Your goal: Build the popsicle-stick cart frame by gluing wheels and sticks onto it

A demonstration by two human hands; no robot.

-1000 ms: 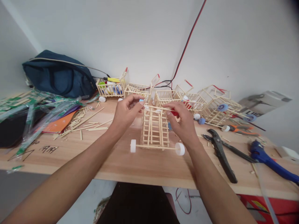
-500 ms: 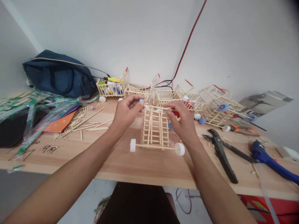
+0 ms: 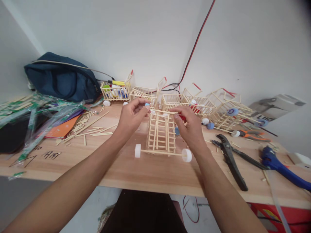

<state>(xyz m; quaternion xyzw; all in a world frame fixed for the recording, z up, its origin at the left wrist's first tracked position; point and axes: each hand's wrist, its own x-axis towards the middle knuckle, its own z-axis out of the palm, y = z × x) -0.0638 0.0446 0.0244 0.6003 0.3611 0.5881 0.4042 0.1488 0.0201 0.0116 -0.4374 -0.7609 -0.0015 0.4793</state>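
Observation:
In front of me is a small cart of wooden sticks [image 3: 161,136], its slatted side facing up. Along its near end runs a stick axle [image 3: 157,152] with a white wheel [image 3: 137,150] on the left and another white wheel [image 3: 186,155] on the right. A thin wooden stick [image 3: 162,111] lies across the cart's far end. My left hand [image 3: 133,115] pinches the stick's left end, close to a small light-blue piece [image 3: 147,105]. At the right end, my right hand [image 3: 188,121] grips the same stick between thumb and fingers. The fingers partly cover both ends.
Several similar stick carts [image 3: 143,93] stand along the wall. On the right lie a black-handled cutter [image 3: 230,161], orange-handled pliers [image 3: 254,134] and a blue glue gun [image 3: 279,166]. Loose sticks [image 3: 85,126], plastic wrappers [image 3: 31,129] and a dark blue bag [image 3: 62,77] occupy the left.

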